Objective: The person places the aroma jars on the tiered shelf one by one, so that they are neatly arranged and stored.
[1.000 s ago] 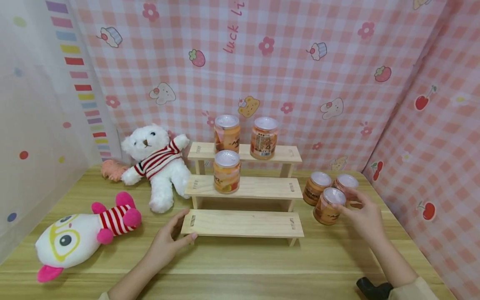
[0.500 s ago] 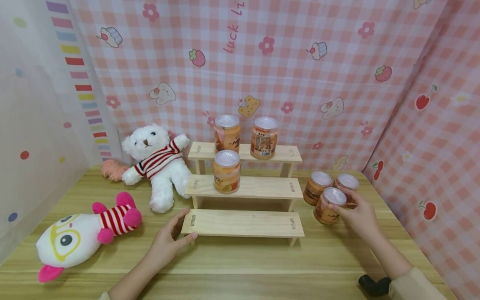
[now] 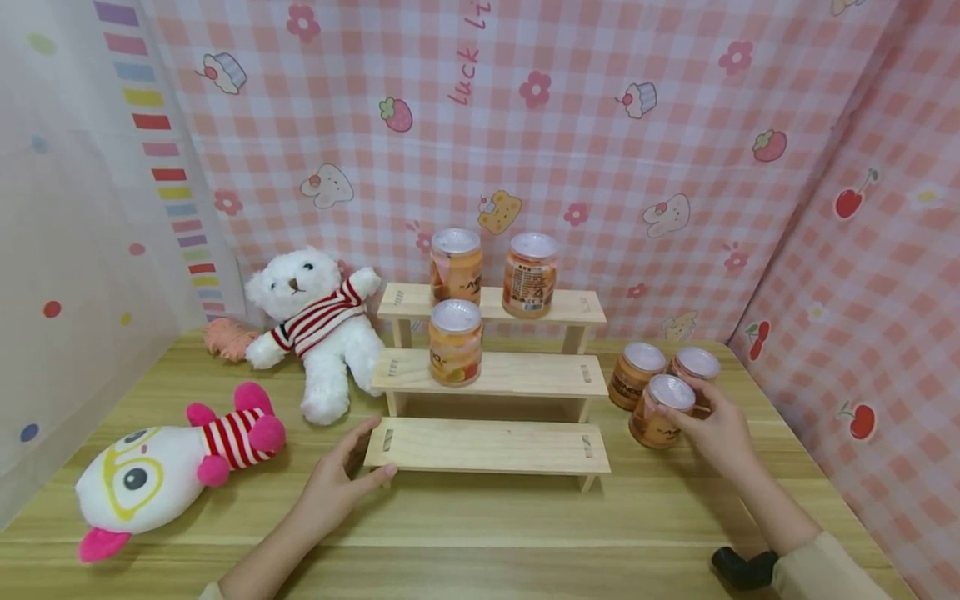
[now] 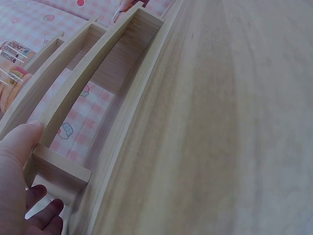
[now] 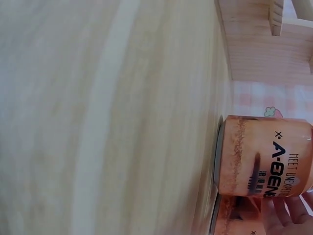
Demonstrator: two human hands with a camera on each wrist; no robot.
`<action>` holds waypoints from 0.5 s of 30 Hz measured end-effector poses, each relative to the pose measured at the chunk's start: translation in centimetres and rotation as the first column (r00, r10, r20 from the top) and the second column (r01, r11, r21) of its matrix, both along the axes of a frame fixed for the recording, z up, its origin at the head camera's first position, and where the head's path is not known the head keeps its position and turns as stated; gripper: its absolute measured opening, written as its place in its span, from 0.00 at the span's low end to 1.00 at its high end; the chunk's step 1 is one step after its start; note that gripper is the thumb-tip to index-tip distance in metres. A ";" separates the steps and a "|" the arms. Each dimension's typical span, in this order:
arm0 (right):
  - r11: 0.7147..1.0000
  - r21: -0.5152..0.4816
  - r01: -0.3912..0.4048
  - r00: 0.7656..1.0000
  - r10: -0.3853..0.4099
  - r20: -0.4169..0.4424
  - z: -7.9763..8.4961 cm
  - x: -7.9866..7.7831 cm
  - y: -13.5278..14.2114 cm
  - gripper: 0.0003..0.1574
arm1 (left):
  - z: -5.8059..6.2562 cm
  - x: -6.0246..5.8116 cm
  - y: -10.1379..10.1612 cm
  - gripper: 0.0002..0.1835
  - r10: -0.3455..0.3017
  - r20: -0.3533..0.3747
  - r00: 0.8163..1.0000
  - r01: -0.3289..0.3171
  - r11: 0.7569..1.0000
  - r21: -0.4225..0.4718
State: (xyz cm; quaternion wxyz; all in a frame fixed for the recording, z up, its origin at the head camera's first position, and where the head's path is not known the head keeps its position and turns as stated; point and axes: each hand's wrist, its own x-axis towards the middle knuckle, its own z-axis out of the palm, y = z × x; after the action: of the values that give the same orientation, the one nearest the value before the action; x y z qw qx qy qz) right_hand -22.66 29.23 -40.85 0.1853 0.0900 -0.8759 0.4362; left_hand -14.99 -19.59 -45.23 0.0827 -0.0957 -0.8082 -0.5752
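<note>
My left hand (image 3: 337, 479) grips the left end of a three-step wooden display shelf (image 3: 480, 446); its thumb lies on the lowest step's front edge. In the left wrist view the other fingers (image 4: 46, 215) curl near the shelf's leg. My right hand (image 3: 716, 429) holds the front orange can (image 3: 654, 423), thumb on its near side, with the far fingers partly hidden. Behind it stand a left can (image 3: 636, 379) and a right can (image 3: 696, 364), partly covered by the hand. In the right wrist view, fingertips (image 5: 288, 213) lie beside a labelled can (image 5: 264, 156).
Two cans, one at left (image 3: 456, 271) and one at right (image 3: 529, 279), stand on the top step; another can (image 3: 456, 346) is on the middle step. A white teddy bear (image 3: 322, 333) and a pink-and-white plush toy (image 3: 172, 475) lie left. A black object (image 3: 742, 569) is near the right sleeve.
My right hand's thumb has shifted slightly left around the front can, closing in on it. The left hand and the shelf look unchanged.
</note>
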 end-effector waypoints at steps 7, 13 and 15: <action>0.999 -0.031 0.031 0.999 -0.032 -0.033 -0.2 0.2 -0.4 0.35 | -0.1 -0.2 -0.1 0.39 0.013 0.019 1.000 -0.012 1.000 -0.008; 0.994 -0.024 0.111 0.994 -0.111 -0.013 0.2 0.8 -0.5 0.35 | 0.0 -0.1 0.0 0.38 0.010 0.015 1.000 -0.010 1.000 -0.003; 0.990 -0.024 0.136 0.991 -0.136 0.006 0.6 1.1 -0.6 0.35 | 0.0 -0.1 0.0 0.38 0.007 0.014 1.000 -0.007 1.000 0.005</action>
State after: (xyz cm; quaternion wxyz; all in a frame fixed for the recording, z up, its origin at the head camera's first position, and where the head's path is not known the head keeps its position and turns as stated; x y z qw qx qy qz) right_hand -21.57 28.65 -40.30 0.2140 0.0268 -0.8751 0.4331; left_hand -15.04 -19.59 -45.20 0.0793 -0.0884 -0.8077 -0.5776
